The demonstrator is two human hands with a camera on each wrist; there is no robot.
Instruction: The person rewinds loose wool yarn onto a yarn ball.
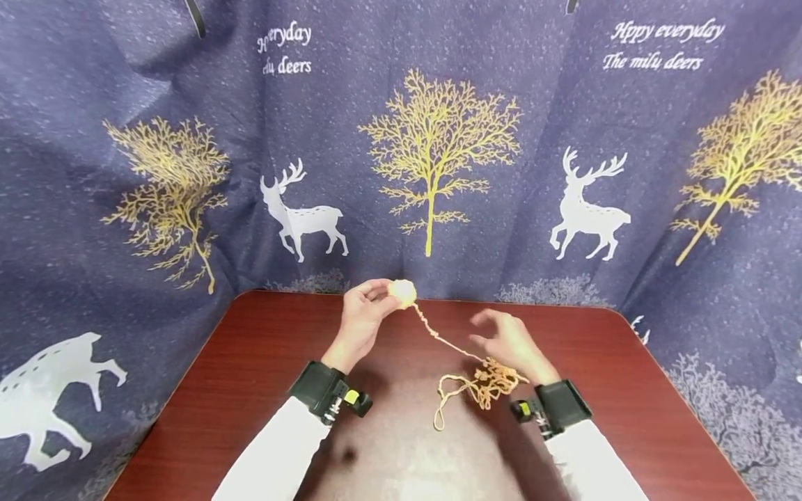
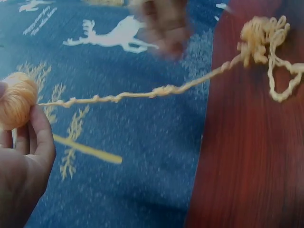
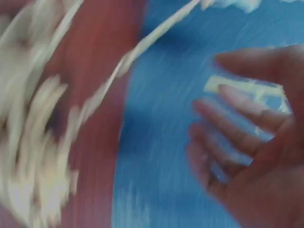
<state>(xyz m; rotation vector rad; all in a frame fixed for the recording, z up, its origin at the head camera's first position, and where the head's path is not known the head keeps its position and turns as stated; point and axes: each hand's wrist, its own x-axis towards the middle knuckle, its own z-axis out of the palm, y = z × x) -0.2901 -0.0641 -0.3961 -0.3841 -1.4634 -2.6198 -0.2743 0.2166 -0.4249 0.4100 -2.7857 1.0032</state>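
My left hand (image 1: 362, 316) holds a small ball of pale yellow-orange yarn (image 1: 403, 293) between thumb and fingers, raised over the far part of the table. From the ball (image 2: 18, 100) a twisted, kinked strand (image 2: 137, 94) slopes down to a loose tangle of yarn (image 1: 491, 383). Just beyond that tangle, my right hand (image 1: 509, 339) hovers with nothing in its grasp. Its fingers (image 3: 237, 128) are spread and relaxed, apart from the strand, and blurred in the right wrist view. One long loop of the tangle reaches out to the left.
A reddish-brown wooden table (image 1: 250, 390) lies under both hands. Behind it hangs a dark blue cloth (image 1: 388, 195) printed with white deer and yellow trees, close along the table's far edge. Black straps with small cameras sit on both wrists.
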